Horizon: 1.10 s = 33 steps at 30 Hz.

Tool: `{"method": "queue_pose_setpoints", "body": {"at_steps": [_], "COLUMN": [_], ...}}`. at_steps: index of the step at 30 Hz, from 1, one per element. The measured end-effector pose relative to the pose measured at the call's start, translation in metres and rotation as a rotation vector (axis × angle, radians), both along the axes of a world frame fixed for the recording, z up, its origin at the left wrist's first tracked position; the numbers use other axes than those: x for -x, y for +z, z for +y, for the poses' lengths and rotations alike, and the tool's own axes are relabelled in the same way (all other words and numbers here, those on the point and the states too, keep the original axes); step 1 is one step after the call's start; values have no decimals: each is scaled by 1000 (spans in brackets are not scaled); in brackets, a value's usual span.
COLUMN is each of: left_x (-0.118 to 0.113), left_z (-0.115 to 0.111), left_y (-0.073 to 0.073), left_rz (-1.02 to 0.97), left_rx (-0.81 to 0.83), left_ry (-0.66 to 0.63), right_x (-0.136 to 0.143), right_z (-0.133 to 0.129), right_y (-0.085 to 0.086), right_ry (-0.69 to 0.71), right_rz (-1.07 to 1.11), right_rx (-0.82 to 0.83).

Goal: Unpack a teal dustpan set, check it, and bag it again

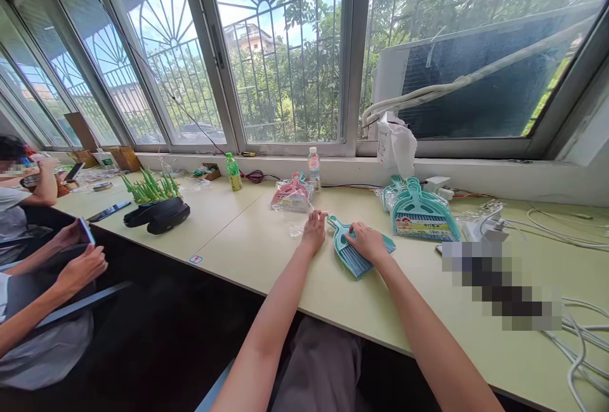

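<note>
A teal dustpan-and-brush set lies on the table in front of me, its blue-grey bristles facing the near edge. My right hand rests over it, fingers curled onto its upper part and hiding some of it. Just left of the set's handle is my left hand, its fingers drawn together; what they pinch, if anything, I cannot make out. Crumpled clear plastic lies beside that hand. Farther back sits a pink dustpan-and-brush set in clear wrapping. To the right, more teal sets stand together, one with a printed label.
Two bottles, one green and one clear, stand toward the window. Left are a green plant-like bunch and a black case. White cables spread at right. A seated person holds a phone at left.
</note>
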<state>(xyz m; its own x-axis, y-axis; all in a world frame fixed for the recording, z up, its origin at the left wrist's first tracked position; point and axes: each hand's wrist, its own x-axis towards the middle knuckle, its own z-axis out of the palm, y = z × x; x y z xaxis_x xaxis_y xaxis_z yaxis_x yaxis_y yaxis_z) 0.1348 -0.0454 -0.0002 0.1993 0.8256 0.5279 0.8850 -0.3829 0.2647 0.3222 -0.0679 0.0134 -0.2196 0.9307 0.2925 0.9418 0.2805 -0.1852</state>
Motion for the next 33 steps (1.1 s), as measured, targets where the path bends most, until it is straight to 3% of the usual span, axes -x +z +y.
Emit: {"method": "queue_pose_setpoints", "body": {"at_steps": [8, 15, 19, 28, 33], "left_x": [3, 2, 3, 8, 5], "left_z": [8, -1, -8, -12, -7], "left_y": [-1, 10, 15, 21, 16], "left_rz": [162, 62, 100, 148, 149], "left_rx": [-41, -196, -275, -269, -272], "left_ry": [-204, -179, -158, -192, -225], "right_x": [4, 3, 1, -3, -9], "right_z": [-3, -4, 1, 5, 12], "right_y": [1, 10, 11, 8, 4], "right_ry": [170, 146, 208, 256, 222], "right_rz": [65, 197, 296, 372, 437], "right_rx": [15, 2, -18, 1, 22]}}
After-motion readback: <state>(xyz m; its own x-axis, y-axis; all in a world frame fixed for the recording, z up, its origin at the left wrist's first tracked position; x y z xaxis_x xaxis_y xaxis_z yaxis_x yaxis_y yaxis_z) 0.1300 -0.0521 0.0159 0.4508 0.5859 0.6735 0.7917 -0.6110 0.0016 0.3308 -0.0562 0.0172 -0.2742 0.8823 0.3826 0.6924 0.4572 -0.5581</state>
